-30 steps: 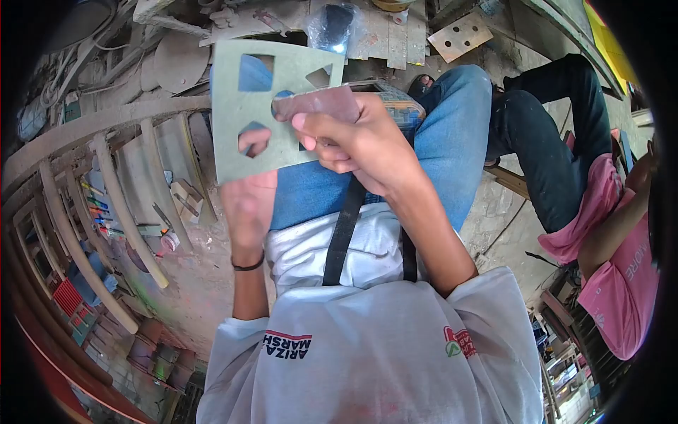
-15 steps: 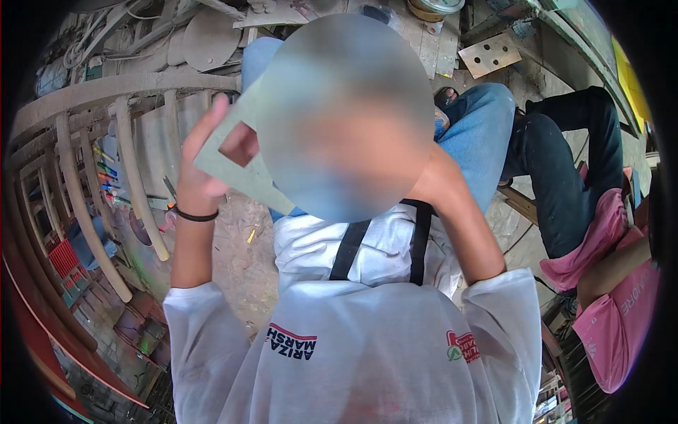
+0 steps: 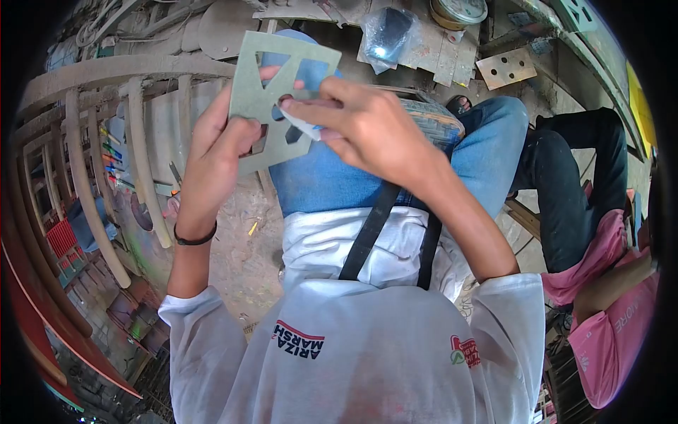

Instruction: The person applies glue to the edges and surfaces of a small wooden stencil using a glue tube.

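Observation:
A flat grey-green panel (image 3: 282, 78) with several cut-out holes is held up over the person's lap. My left hand (image 3: 229, 134) grips its lower left edge, the thumb near a square hole and some fingertips showing through a larger opening. My right hand (image 3: 374, 127) pinches a small folded whitish piece (image 3: 302, 126) against the panel's face, beside a round hole near the middle. The underside of the folded piece and part of the panel's right side are hidden by my right hand.
A curved wooden slatted frame (image 3: 138, 134) stands at the left. At the top are a plastic-wrapped item (image 3: 388, 35), a tub (image 3: 459, 10) and a board with holes (image 3: 506, 68). Another person's dark-trousered legs (image 3: 565, 177) and pink clothing are at the right.
The blurred round patch over the middle is gone. The panel now stands more upright, and my left hand has shifted right and slightly down. My right hand now shows at the panel.

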A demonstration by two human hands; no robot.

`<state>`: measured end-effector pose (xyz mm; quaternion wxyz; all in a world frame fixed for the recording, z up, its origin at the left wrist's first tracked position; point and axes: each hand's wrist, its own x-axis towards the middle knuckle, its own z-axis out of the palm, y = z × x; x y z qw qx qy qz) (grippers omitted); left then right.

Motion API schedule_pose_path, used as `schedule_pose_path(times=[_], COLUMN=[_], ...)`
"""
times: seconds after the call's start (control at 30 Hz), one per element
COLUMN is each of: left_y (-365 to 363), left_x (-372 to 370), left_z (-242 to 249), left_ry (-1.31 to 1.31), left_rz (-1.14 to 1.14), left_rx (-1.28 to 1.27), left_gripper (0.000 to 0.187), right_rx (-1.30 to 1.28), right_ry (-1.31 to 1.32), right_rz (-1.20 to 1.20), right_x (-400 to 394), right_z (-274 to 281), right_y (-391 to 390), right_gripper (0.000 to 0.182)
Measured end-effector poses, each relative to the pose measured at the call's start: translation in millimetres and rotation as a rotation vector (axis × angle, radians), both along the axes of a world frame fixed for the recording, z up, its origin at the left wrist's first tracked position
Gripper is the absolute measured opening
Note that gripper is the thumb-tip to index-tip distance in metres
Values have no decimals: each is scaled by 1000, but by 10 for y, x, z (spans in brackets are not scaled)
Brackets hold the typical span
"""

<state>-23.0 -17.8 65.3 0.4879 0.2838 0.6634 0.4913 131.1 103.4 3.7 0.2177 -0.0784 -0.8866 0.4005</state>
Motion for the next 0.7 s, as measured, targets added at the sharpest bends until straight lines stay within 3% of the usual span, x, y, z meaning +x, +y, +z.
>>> schedule_pose_path(times=[0.17, 0.23, 0.3, 0.37, 0.4, 0.47, 0.5, 0.57, 0.6, 0.67, 0.7], left_y=[-29, -60, -78, -94, -127, -213, -248, -294, -303, -335, -337], left_x=[103, 178, 216, 268, 314, 403, 435, 491, 509, 536, 537], left_z=[-104, -180, -246, -294, -304, -315, -352, -445, -463, -476, -486], left_ry=[181, 250, 274, 287, 285, 433, 432, 693, 685, 765, 764], left_rz=[84, 166, 160, 168, 168, 154, 146, 110, 102, 65, 58], left_rx=[73, 80, 90, 136, 134, 165, 163, 166, 164, 152, 158], left_gripper=[51, 50, 51, 50, 50, 49, 49, 47, 47, 45, 45], right_rx=[-86, -375, -424, -783, -784, -1065, -1068, -1503, -1506, -1991, -1988], right_ry=[68, 137, 120, 59, 57, 123, 125, 37, 36, 27, 35], right_rz=[-101, -182, -192, -206, -207, -221, -228, -252, -264, -199, -204], right_x=[-118, -142, -141, -145, -138, -127, -104, -53, -23, 17, 11], right_z=[-242, -262, -230, -153, -131, -87, -15, 175, 199, 212, 192], right_y=[-356, -504, -551, -575, -612, -685, -686, -597, -553, -483, -470], right_gripper=[41, 52, 42, 26, 26, 16, 16, 13, 13, 10, 10])
